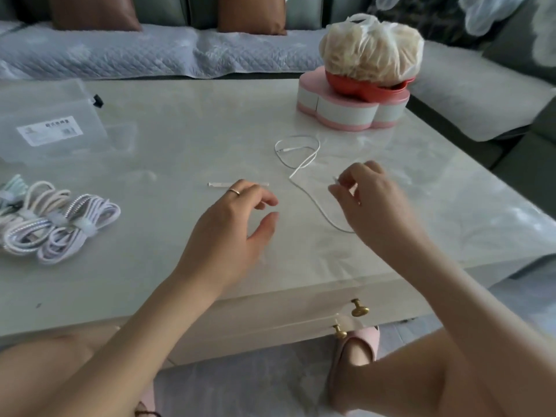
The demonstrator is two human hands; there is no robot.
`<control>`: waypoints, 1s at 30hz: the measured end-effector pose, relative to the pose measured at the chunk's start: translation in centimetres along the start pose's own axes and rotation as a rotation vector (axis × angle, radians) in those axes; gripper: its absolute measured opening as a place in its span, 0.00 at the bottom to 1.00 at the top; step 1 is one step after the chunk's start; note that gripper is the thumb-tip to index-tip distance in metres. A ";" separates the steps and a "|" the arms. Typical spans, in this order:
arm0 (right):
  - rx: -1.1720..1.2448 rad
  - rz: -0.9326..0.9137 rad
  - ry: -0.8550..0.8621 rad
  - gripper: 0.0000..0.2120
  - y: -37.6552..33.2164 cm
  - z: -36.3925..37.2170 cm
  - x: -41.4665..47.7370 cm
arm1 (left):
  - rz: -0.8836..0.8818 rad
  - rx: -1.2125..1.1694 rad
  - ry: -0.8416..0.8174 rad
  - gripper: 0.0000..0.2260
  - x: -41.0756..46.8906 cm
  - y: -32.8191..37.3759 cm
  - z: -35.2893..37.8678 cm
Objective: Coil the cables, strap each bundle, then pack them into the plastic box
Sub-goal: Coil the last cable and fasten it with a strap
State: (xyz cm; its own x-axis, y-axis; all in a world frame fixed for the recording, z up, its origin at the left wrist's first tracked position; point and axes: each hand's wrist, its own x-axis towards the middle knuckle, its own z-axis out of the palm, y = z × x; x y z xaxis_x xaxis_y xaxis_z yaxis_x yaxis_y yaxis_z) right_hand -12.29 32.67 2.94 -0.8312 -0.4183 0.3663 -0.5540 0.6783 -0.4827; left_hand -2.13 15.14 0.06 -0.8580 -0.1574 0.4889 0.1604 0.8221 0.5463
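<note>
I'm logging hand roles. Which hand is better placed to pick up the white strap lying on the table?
Left, probably. The left hand is open, holds nothing and sits right by the strap; the right hand is busy, its fingers pinching an end of the loose white cable.

The tabletop (186, 121) is a pale, glossy slab with a marble pattern. Its front face carries two brass knobs (359, 308).

- Left edge: a group of coiled cable bundles (60, 227) lies flat. Each visible bundle is cinched by a pale strap, and the bundles touch one another.
- Far left corner: a clear zip pouch (51, 115) with a white label and a black slider lies flat.
- Centre: one white strap (218, 184) is laid out straight.
- Right of centre: a loose white cable (296, 152) forms one open loop on the surface. Its tail runs toward the near edge.
- Far right: a pink-and-white lobed box (340, 112) stands well apart from the bundles.
</note>
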 end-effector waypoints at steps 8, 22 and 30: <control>0.705 -0.109 -0.115 0.08 -4.3 0.8 -0.4 | -0.185 -0.580 -0.059 0.16 0.0 2.0 -0.6; 0.508 -0.286 0.202 0.06 -6.8 1.1 0.1 | -0.419 -1.055 0.018 0.12 1.2 1.4 -3.7; 0.527 -0.154 -0.153 0.09 -7.0 2.7 1.5 | -0.501 -1.536 -0.036 0.17 1.9 0.6 -5.9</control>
State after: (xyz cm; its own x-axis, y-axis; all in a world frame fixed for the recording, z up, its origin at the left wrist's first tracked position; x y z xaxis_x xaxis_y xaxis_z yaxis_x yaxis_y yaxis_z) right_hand -9.78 25.68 4.65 -0.7142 -0.5981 0.3635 -0.5854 0.2257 -0.7787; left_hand -0.76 12.10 5.31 -0.9786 -0.1975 0.0583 0.1684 -0.6045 0.7786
